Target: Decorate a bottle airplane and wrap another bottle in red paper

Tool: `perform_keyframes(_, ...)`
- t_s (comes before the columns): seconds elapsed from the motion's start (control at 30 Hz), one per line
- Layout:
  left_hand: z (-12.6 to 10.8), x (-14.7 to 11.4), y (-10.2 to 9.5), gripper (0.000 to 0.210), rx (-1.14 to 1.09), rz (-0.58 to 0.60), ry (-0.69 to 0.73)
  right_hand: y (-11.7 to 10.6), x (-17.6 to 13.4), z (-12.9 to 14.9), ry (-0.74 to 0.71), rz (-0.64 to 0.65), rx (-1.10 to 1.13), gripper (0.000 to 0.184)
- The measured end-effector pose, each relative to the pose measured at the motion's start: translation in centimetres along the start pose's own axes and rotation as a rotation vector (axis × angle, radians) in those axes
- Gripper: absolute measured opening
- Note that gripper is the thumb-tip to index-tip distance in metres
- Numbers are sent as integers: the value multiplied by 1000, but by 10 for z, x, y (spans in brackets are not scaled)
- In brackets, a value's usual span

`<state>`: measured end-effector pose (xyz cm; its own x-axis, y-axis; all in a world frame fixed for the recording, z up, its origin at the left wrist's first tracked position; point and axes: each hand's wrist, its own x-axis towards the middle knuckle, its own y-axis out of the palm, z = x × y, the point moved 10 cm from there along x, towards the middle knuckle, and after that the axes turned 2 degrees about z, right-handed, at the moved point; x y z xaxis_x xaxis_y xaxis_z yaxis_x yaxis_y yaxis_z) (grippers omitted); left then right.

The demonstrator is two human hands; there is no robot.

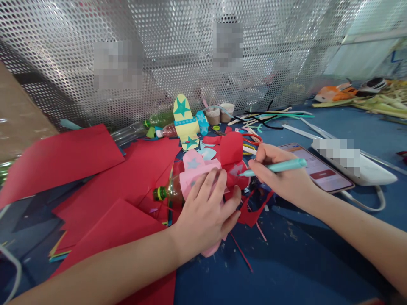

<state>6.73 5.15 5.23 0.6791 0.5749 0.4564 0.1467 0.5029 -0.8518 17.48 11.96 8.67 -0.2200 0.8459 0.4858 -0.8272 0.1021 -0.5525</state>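
Observation:
A small plastic bottle lies on its side with a yellow-green ring at its neck. Pink paper with a pale blue star is wrapped about it, and red paper pieces are at its right end. My left hand rests over the wrapped bottle, its fingers curved round it and holding it down. Pinched in my right hand is a light teal pen, its tip at a pale star on the red paper. My left palm hides part of the bottle.
Large red sheets cover the left side. Behind stand a yellow paper shape with green stars and two small pots. Scissors with red and yellow handles, a phone and a white device lie rightward. A perforated metal panel rises behind.

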Motion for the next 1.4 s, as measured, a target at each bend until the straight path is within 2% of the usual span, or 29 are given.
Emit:
perform_keyframes(1.0,0,1,-1,32,5,-13,8,0,0,2,-8,6,-2,28)
perform_keyframes(1.4,0,0,0,32,6,-9,5,-3,0,0,-9,-30,-7,28)
